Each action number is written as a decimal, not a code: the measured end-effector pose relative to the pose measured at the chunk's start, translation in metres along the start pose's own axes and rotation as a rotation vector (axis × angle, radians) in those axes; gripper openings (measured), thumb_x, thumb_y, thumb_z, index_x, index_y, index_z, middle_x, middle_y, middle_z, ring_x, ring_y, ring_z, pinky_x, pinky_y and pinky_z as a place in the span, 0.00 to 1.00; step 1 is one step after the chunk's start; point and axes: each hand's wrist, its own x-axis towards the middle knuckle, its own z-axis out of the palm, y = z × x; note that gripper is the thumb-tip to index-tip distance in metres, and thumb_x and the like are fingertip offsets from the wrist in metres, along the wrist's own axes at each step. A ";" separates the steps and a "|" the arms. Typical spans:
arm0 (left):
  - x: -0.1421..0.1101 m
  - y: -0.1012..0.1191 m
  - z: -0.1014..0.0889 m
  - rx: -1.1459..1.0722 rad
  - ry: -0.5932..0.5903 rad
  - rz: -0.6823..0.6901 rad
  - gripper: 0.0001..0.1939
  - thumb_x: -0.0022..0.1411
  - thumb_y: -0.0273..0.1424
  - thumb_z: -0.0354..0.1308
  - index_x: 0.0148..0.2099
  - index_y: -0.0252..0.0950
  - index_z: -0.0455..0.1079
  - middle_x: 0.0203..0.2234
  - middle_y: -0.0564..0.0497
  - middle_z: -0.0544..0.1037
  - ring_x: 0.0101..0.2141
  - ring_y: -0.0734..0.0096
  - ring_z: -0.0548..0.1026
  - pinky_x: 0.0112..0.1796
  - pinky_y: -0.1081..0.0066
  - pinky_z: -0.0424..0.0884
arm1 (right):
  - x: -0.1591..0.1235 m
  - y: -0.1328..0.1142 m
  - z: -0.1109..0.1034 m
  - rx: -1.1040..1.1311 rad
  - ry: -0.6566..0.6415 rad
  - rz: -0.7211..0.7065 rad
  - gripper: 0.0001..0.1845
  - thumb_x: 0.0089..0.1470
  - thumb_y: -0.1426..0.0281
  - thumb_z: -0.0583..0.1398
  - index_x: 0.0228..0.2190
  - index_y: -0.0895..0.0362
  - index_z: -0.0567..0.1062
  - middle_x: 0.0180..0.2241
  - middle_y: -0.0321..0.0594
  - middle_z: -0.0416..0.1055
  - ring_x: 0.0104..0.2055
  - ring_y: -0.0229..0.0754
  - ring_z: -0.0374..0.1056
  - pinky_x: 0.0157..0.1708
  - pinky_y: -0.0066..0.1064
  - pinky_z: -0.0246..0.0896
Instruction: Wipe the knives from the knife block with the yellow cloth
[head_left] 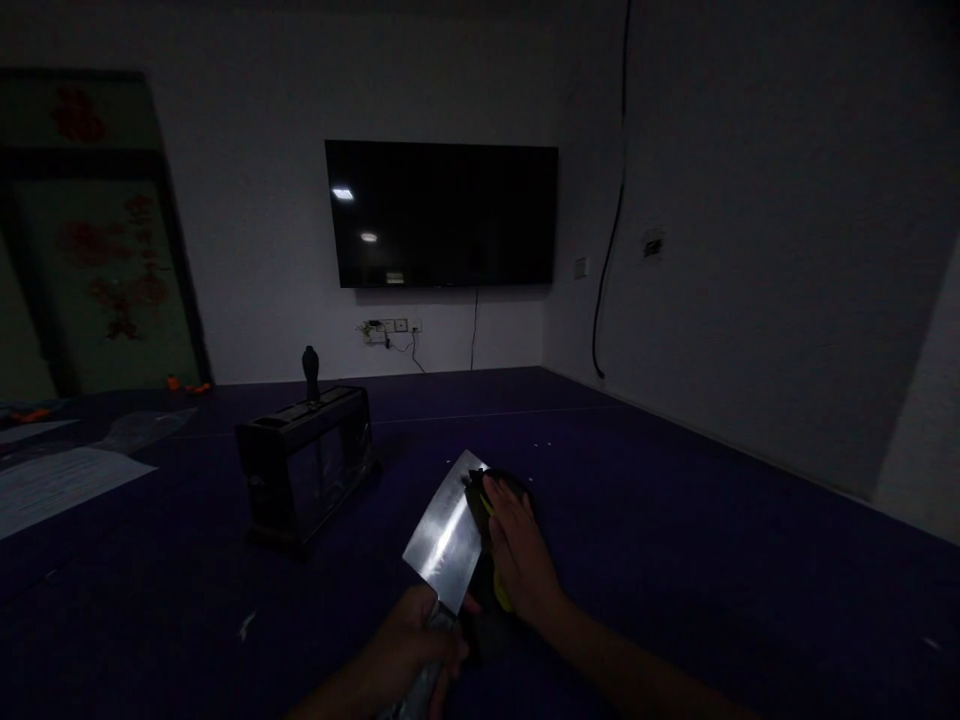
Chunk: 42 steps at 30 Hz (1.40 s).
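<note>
My left hand is closed around the handle of a cleaver. The broad, shiny blade points forward and tilts slightly to the right. Along its right edge sits a dark device with yellow parts, perhaps a knife sharpener; the dim light hides its details. My right hand lies over the top of this device, fingers together and pressed on it. The blade edge meets the device beside my right fingers, though the exact contact is hidden.
A black box-shaped case with an upright knob stands to the left on the dark blue surface. Papers and clear plastic lie farther left. A television hangs on the back wall, and a cable runs down the right wall.
</note>
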 end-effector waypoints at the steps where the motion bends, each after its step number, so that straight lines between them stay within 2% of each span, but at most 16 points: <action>1: 0.000 -0.001 0.000 -0.015 -0.008 0.003 0.28 0.40 0.30 0.56 0.47 0.31 0.59 0.17 0.58 0.70 0.10 0.80 0.62 0.12 0.79 0.53 | 0.000 0.000 0.000 0.002 0.016 -0.013 0.25 0.61 0.68 0.41 0.60 0.51 0.46 0.59 0.39 0.53 0.61 0.45 0.46 0.58 0.52 0.38; 7: 0.005 -0.003 -0.003 -0.096 -0.024 0.004 0.34 0.42 0.39 0.59 0.51 0.31 0.54 0.17 0.58 0.71 0.09 0.74 0.65 0.11 0.77 0.57 | -0.003 -0.003 -0.001 0.014 0.055 -0.210 0.26 0.59 0.74 0.40 0.59 0.55 0.47 0.56 0.44 0.58 0.58 0.45 0.53 0.56 0.54 0.43; 10: 0.008 -0.002 -0.003 -0.119 -0.007 0.034 0.33 0.42 0.39 0.61 0.49 0.32 0.56 0.17 0.58 0.71 0.10 0.73 0.66 0.11 0.77 0.58 | -0.006 -0.008 -0.004 0.032 0.031 -0.363 0.27 0.58 0.75 0.41 0.59 0.56 0.45 0.55 0.45 0.59 0.57 0.43 0.54 0.57 0.53 0.43; 12: 0.009 -0.002 -0.003 -0.105 -0.007 0.041 0.25 0.42 0.39 0.60 0.42 0.31 0.62 0.15 0.56 0.71 0.09 0.74 0.65 0.11 0.77 0.58 | -0.008 -0.014 -0.006 0.055 -0.021 -0.495 0.28 0.57 0.76 0.42 0.59 0.56 0.45 0.55 0.46 0.60 0.57 0.41 0.55 0.57 0.51 0.43; 14: 0.010 -0.003 -0.002 -0.061 0.004 0.029 0.16 0.43 0.39 0.59 0.29 0.30 0.65 0.10 0.54 0.69 0.08 0.74 0.64 0.11 0.77 0.56 | -0.010 -0.022 -0.009 0.080 -0.105 -0.623 0.27 0.57 0.77 0.44 0.58 0.57 0.47 0.54 0.46 0.62 0.57 0.39 0.54 0.58 0.48 0.44; 16: 0.009 -0.005 -0.001 -0.034 0.053 0.029 0.14 0.42 0.39 0.58 0.21 0.32 0.63 0.07 0.53 0.66 0.07 0.74 0.62 0.11 0.77 0.56 | -0.012 -0.030 -0.014 0.089 -0.204 -0.710 0.26 0.56 0.76 0.46 0.56 0.59 0.51 0.53 0.47 0.63 0.58 0.38 0.53 0.58 0.45 0.45; 17: 0.009 -0.007 0.000 -0.039 0.092 0.046 0.14 0.42 0.39 0.57 0.20 0.32 0.63 0.06 0.53 0.66 0.07 0.74 0.62 0.11 0.76 0.56 | -0.012 -0.034 -0.016 0.088 -0.243 -0.729 0.25 0.56 0.76 0.46 0.56 0.60 0.53 0.53 0.47 0.63 0.58 0.38 0.53 0.58 0.42 0.45; 19: 0.008 -0.008 0.002 -0.054 0.148 0.079 0.12 0.40 0.38 0.57 0.22 0.32 0.64 0.06 0.54 0.66 0.07 0.74 0.62 0.11 0.76 0.57 | -0.012 -0.039 -0.020 0.075 -0.305 -0.735 0.24 0.56 0.75 0.47 0.55 0.61 0.55 0.53 0.47 0.63 0.58 0.37 0.52 0.58 0.39 0.46; 22: 0.008 -0.008 0.003 -0.044 0.146 0.071 0.12 0.40 0.38 0.57 0.23 0.33 0.65 0.05 0.55 0.65 0.07 0.75 0.61 0.10 0.76 0.56 | -0.011 -0.042 -0.024 0.050 -0.354 -0.716 0.24 0.56 0.74 0.48 0.55 0.62 0.56 0.54 0.47 0.61 0.59 0.38 0.51 0.58 0.37 0.47; 30: 0.008 -0.004 0.002 -0.045 0.147 0.070 0.17 0.39 0.42 0.59 0.25 0.33 0.65 0.06 0.55 0.66 0.07 0.73 0.62 0.10 0.76 0.57 | -0.014 -0.038 -0.019 0.109 -0.340 -0.667 0.26 0.54 0.74 0.49 0.55 0.64 0.55 0.53 0.49 0.63 0.58 0.40 0.52 0.56 0.37 0.52; 35: 0.010 -0.007 -0.002 0.002 0.129 0.066 0.21 0.38 0.47 0.60 0.20 0.32 0.64 0.06 0.52 0.66 0.08 0.73 0.63 0.11 0.75 0.58 | -0.009 -0.041 -0.023 0.189 -0.368 -0.672 0.23 0.53 0.74 0.50 0.52 0.65 0.61 0.53 0.49 0.63 0.58 0.39 0.52 0.57 0.35 0.51; 39: 0.012 -0.011 -0.002 -0.048 0.150 0.100 0.23 0.35 0.48 0.62 0.26 0.33 0.64 0.06 0.53 0.67 0.08 0.73 0.63 0.11 0.75 0.59 | -0.008 -0.043 -0.025 0.210 -0.395 -0.674 0.23 0.52 0.75 0.50 0.50 0.67 0.63 0.54 0.49 0.62 0.59 0.39 0.51 0.58 0.34 0.48; 42: 0.009 -0.010 0.001 -0.051 0.176 0.108 0.23 0.36 0.46 0.62 0.29 0.33 0.65 0.07 0.54 0.67 0.08 0.73 0.64 0.11 0.75 0.59 | -0.008 -0.043 -0.025 0.199 -0.414 -0.682 0.23 0.52 0.75 0.51 0.50 0.67 0.63 0.54 0.49 0.61 0.60 0.39 0.49 0.58 0.35 0.46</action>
